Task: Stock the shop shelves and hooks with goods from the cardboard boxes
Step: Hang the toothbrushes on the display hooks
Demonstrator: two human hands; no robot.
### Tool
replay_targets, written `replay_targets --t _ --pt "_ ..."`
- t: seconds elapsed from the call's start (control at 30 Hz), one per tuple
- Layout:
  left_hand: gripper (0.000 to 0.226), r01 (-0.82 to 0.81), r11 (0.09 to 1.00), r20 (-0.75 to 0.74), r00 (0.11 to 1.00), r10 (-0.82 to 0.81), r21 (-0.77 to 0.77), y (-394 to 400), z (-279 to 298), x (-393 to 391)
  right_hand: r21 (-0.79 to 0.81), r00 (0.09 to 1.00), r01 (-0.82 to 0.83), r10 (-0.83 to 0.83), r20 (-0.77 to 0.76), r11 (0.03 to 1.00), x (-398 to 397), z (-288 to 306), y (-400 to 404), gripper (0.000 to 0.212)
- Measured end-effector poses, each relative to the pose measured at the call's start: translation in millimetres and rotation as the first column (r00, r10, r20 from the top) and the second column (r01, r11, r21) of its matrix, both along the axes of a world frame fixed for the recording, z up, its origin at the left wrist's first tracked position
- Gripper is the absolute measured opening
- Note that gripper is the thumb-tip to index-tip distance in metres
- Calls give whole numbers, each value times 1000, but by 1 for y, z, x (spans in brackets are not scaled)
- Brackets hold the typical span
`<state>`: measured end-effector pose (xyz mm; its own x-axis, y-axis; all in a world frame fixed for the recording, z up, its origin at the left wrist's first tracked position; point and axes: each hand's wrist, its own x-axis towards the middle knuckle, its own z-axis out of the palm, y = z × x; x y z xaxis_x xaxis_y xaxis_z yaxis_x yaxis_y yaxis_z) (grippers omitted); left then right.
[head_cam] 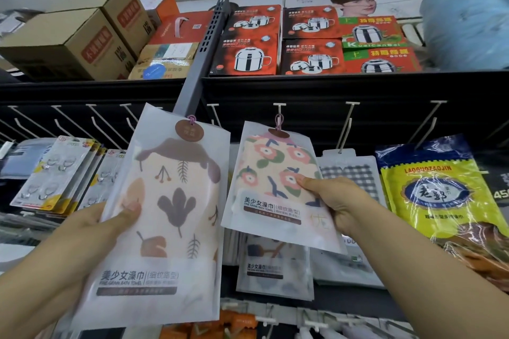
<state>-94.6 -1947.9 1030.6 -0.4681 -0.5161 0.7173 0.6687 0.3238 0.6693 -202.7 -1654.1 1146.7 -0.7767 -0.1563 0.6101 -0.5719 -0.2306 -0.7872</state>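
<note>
My left hand (91, 231) grips a frosted bath-towel packet with a leaf pattern (170, 201) by its left edge, thumb on the front. It is held up in front of the shelf post, its purple loop near the top. My right hand (336, 203) pinches a second packet with a red flower pattern (272, 173) at its right edge. That packet's purple loop (278, 120) sits on a white peg hook (279, 107) of the dark peg wall.
Bare white hooks (349, 118) line the peg wall left and right. Hook packs (52, 173) hang at left, a checked cloth packet (355, 173) and a yellow-blue bag (435, 190) at right. More towel packets (272, 267) hang below. Cardboard boxes (77, 41) and pot boxes (248, 55) fill the top shelf.
</note>
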Motion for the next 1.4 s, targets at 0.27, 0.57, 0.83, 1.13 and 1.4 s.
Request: replay_targets --t 0.27,0.57,0.83,1.13,1.4 --pt "35 100 993 -84 992 -95 59 26 7 9 98 997 65 -69 39 993 -11 -7 3 27" --pt "19 96 986 -68 994 -87 137 30 10 -2 231 925 374 -346 -156 898 -71 -41 -7 23" --pt "18 116 984 -77 991 -106 134 35 14 -7 440 838 535 -519 -168 721 -108 -32 -34 48" --pt "19 190 972 -23 982 -189 137 50 13 0 588 545 788 -650 -529 182 -90 -47 -40 64" --pt "20 345 922 2 937 -351 174 87 16 -19 295 970 66 8 -244 953 -1 -85 -26 33"
